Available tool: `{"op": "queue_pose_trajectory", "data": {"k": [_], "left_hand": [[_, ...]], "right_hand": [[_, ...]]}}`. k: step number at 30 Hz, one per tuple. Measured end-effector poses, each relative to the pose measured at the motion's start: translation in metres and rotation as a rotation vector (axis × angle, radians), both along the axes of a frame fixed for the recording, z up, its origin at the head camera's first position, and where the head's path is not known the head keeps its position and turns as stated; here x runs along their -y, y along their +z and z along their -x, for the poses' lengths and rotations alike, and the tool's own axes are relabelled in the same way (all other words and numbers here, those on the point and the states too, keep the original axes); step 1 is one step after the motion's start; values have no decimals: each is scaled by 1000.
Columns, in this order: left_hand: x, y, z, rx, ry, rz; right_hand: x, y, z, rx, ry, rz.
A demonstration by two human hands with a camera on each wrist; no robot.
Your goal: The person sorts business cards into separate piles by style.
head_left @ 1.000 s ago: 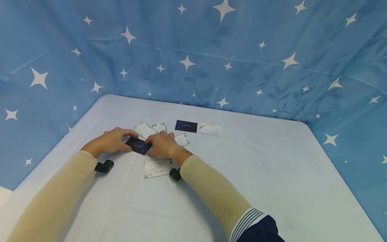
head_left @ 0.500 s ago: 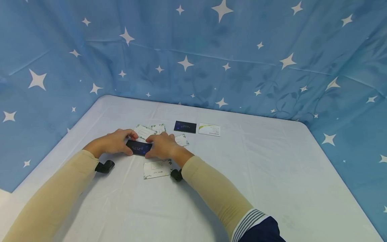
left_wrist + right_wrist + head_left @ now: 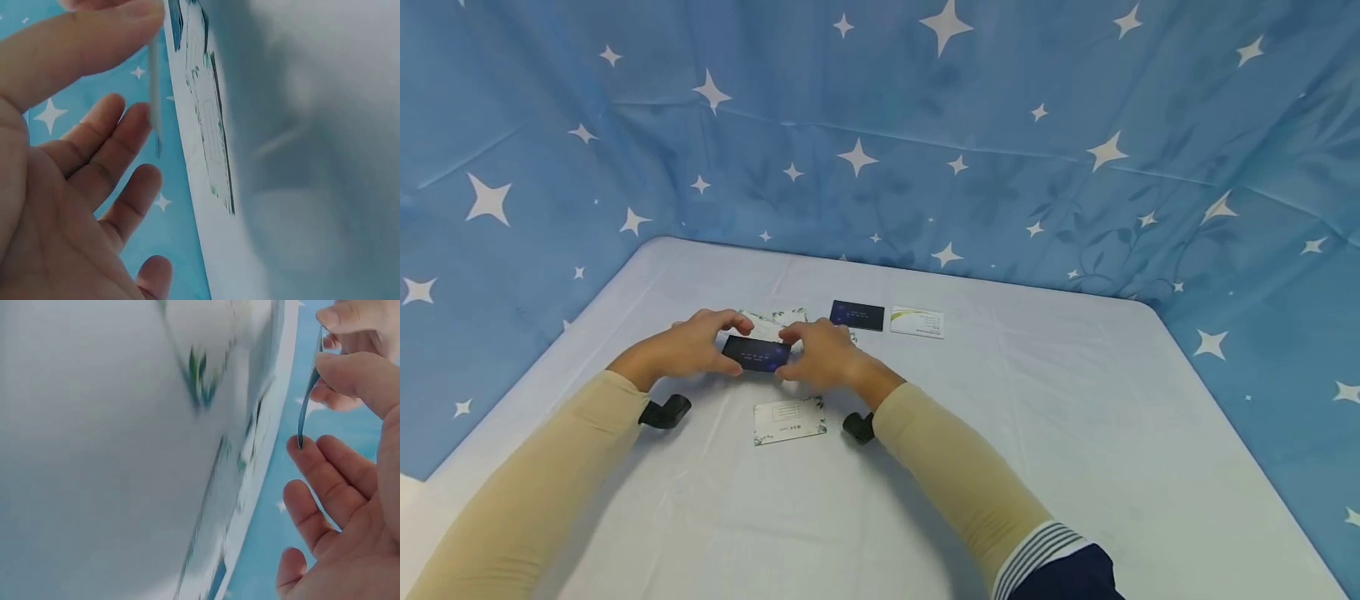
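A dark blue business card (image 3: 756, 354) is held between both hands, raised above the white table. My left hand (image 3: 688, 346) pinches its left end between thumb and fingers; my right hand (image 3: 826, 357) pinches the right end the same way. Seen edge-on in the right wrist view, the card (image 3: 308, 403) looks slightly bowed. Behind and under the hands lie several white leaf-bordered cards (image 3: 762, 327), partly covered. Nearer the front, one more white leaf-bordered card (image 3: 789, 420) lies flat between the wrists.
Toward the back of the table, another dark blue card (image 3: 857, 315) lies beside a white card with a yellow-green curve (image 3: 917, 322). A blue star-patterned curtain (image 3: 880, 150) hangs behind the table (image 3: 1075, 450). Black wrist cameras (image 3: 666, 412) hang beneath both wrists.
Both hands have lifted the dark blue card off the table and shifted it slightly right. The right wrist has moved right, uncovering the front white card fully.
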State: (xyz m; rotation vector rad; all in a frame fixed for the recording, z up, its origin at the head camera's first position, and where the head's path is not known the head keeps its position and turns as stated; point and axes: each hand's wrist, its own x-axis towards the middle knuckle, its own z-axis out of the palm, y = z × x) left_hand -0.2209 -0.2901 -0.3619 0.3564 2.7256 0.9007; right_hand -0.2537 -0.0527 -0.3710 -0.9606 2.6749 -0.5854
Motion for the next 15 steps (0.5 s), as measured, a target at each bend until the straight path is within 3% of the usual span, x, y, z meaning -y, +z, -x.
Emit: {"op": "queue_pose_trajectory", "data": {"k": [6,15], "left_hand": [[-15,2,11,-44,4,-19],[-59,-2,49,-53,30,-45]], "right_hand": [[-26,3,10,22,-51,63],[-65,5,34,-49,-130,59]]}}
